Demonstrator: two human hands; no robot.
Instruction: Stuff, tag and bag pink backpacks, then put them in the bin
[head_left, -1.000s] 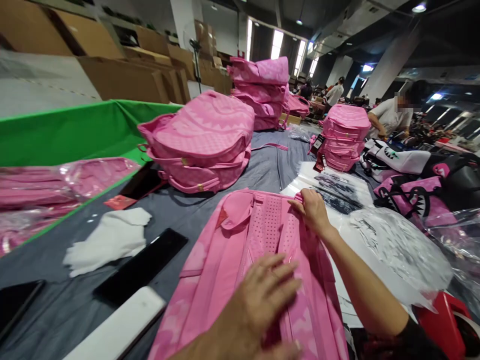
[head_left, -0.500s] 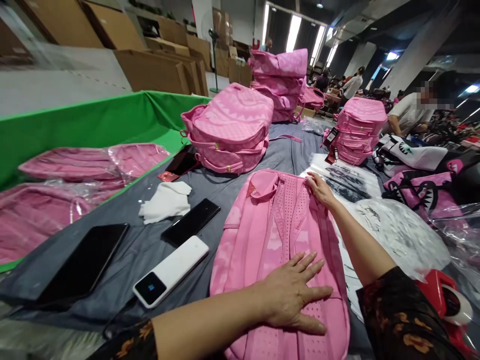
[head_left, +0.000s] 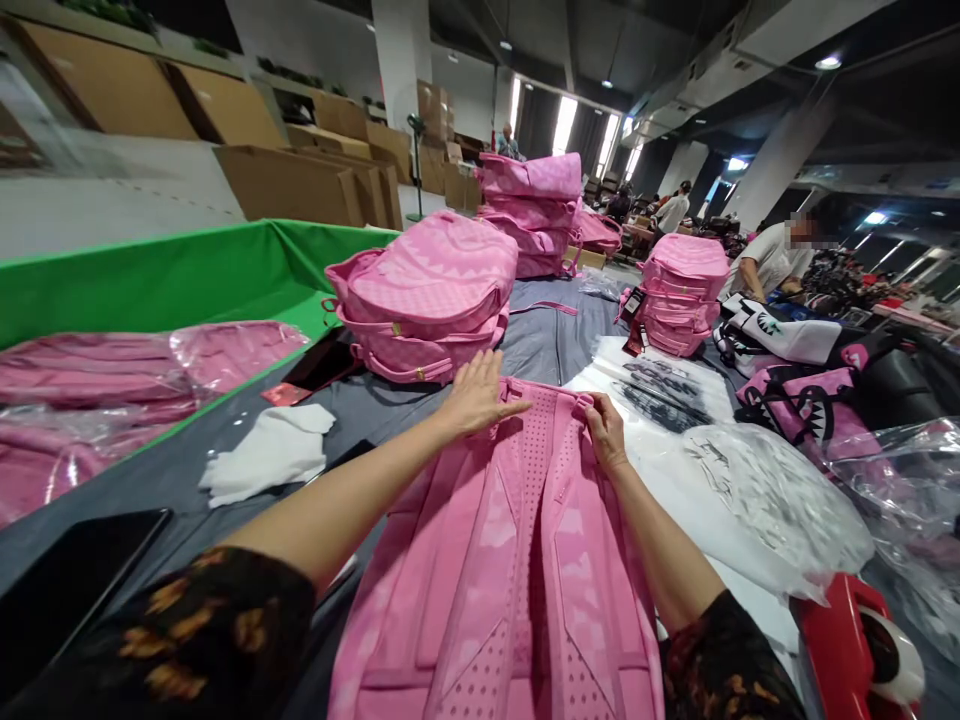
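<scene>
1. A soft pink fabric backpack [head_left: 499, 560] lies directly in front of me on a grey cloth-covered table [head_left: 547, 345], its strap side up and its top edge away from me. Its near end runs out of view at six o'clock.
2. Taking the backpack's middle as the clock's centre, my left hand [head_left: 472, 402] is at eleven o'clock, by the top left corner. The fingers are straight and close together, pointing away, with the thumb stretched out towards the top edge. Whether the palm presses down I cannot tell.
3. My right hand [head_left: 604, 432] is at one o'clock, pinching the top right edge between thumb and bent fingers. Most of the backpack lies below both hands, towards me.
4. The backpack's pink is mottled with paler patches. A panel dotted with small holes runs down from twelve o'clock. Two padded shoulder straps flank it, with larger holes at their near ends and a dark gap between them.
5. At eleven o'clock, beyond my left hand, sits a pile of pink patterned backpacks [head_left: 427, 290]; at ten o'clock, a crumpled white cloth [head_left: 270, 452]; at three to four o'clock, a red tape dispenser [head_left: 834, 640].
</scene>
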